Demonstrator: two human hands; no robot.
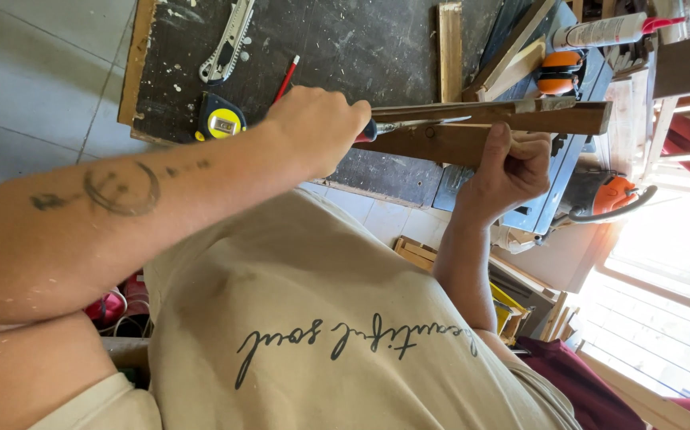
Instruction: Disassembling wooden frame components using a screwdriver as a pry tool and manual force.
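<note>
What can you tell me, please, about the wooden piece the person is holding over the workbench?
The wooden piece is a long brown assembly of two strips joined at a narrow angle, the upper one thinner, with pale scuffs near its far end. It looks like worn, stained timber. It lies roughly level above the dark, paint-spattered workbench. One hand wraps it from below near its middle. The other hand holds a red-handled tool whose metal blade sits in the gap between the strips. Which hand is which cannot be told.

Beige T-shirt point(297, 318), tattooed forearm point(122, 187).
</note>
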